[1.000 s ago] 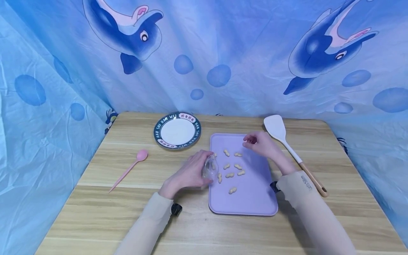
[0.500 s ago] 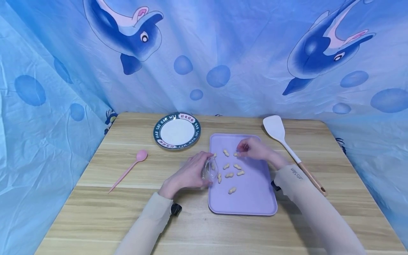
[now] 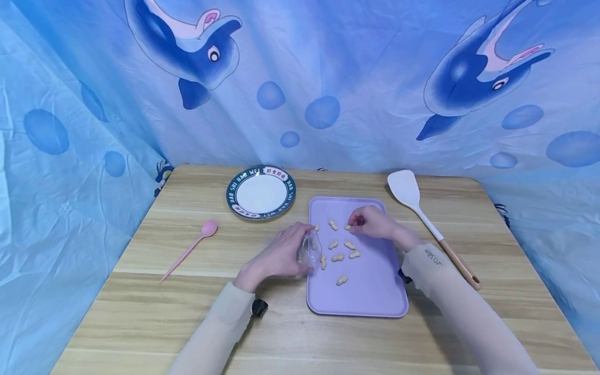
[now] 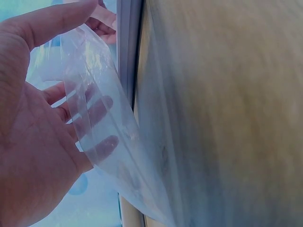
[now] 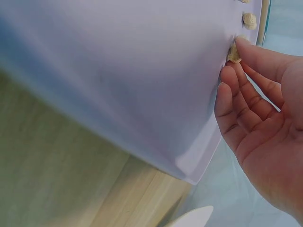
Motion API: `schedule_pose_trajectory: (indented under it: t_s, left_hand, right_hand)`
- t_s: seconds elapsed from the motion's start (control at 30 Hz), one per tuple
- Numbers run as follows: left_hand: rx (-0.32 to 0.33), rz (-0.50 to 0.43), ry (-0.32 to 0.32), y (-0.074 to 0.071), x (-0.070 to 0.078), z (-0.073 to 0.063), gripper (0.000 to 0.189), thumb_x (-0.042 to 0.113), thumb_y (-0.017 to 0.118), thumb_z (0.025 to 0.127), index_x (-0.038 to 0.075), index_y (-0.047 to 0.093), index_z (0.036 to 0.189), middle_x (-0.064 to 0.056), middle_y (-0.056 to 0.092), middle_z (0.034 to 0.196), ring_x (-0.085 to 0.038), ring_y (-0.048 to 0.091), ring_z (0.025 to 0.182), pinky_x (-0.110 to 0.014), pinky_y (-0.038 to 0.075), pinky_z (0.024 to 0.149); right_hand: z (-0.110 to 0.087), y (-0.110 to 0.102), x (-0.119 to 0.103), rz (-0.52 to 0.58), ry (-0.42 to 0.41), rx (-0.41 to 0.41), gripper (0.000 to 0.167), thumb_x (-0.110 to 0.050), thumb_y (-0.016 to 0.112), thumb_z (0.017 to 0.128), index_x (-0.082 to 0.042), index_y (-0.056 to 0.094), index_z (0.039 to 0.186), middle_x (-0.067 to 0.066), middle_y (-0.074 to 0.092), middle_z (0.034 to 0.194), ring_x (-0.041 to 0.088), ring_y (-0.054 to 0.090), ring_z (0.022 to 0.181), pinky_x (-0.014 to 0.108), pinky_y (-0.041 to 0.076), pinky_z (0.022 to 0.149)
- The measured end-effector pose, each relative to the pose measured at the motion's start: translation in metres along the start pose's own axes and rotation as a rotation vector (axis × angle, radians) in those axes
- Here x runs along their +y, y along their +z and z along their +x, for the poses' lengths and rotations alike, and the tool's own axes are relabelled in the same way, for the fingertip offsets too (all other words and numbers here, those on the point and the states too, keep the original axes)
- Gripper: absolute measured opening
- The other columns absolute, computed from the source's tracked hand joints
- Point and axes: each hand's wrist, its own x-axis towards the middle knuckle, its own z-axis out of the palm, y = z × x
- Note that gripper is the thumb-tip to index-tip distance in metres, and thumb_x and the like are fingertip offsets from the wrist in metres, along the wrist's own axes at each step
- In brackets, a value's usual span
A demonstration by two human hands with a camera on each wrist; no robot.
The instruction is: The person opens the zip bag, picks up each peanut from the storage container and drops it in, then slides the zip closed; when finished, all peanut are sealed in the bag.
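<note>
A purple tray point(image 3: 370, 291) lies on the table with several unshelled peanuts point(image 3: 338, 257) spread over it. At the tray's left edge my left hand point(image 3: 281, 252) holds a clear plastic bag point(image 3: 309, 251), its thumb and fingers spread around the mouth. In the left wrist view, fingers show through the thin film of the bag point(image 4: 118, 137). Over the tray's upper part, my right hand point(image 3: 373, 221) pinches one peanut point(image 3: 347, 227) between thumb and fingertips. That same peanut point(image 5: 234, 54) appears close against the tray in the right wrist view.
A white plate with a dark green rim point(image 3: 233, 196) sits at the back left. Farther left lies a pink spoon point(image 3: 209, 228). Right of the tray is a white spatula point(image 3: 405, 188) with a wooden handle, partly beneath the right forearm. A blue dolphin curtain point(image 3: 365, 104) hangs behind the table.
My right hand has come left and down from the tray's upper right to a peanut, and its fingers have closed on it. The left hand and the bag have stayed in place.
</note>
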Motion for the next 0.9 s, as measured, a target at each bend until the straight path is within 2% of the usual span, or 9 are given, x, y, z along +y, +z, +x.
schedule_pose_trajectory:
  t_s: [0.3,0.6,0.9]
  left_hand:
    - [0.000,0.002,0.005,0.000,0.000,0.000,0.098,0.029,0.089,0.068,0.009,0.038,0.149,-0.003,0.051,0.133,-0.018,0.048,0.124,-0.049,0.027,0.114]
    - [0.001,0.015,0.007,-0.001,0.000,0.000,0.098,0.032,0.088,0.070,0.009,0.037,0.150,-0.002,0.051,0.133,-0.018,0.048,0.124,-0.048,0.029,0.114]
    - [0.013,0.043,0.030,0.000,-0.001,0.000,0.095,0.034,0.087,0.070,0.009,0.039,0.148,-0.004,0.051,0.135,-0.016,0.048,0.124,-0.047,0.031,0.111]
  right_hand:
    - [-0.001,-0.004,-0.009,-0.012,-0.031,0.005,0.005,-0.002,0.077,0.083,-0.004,0.072,0.085,-0.003,0.065,0.075,0.011,0.057,0.071,0.028,0.050,0.066]
    - [0.000,-0.015,-0.054,-0.006,-0.127,0.004,0.006,-0.004,0.074,0.086,-0.005,0.073,0.092,-0.003,0.067,0.082,0.012,0.061,0.076,0.031,0.054,0.068]
    - [-0.001,-0.005,-0.091,0.028,-0.168,-0.033,0.010,-0.004,0.073,0.087,-0.008,0.074,0.096,-0.005,0.066,0.086,0.009,0.060,0.075,0.026,0.054,0.065]
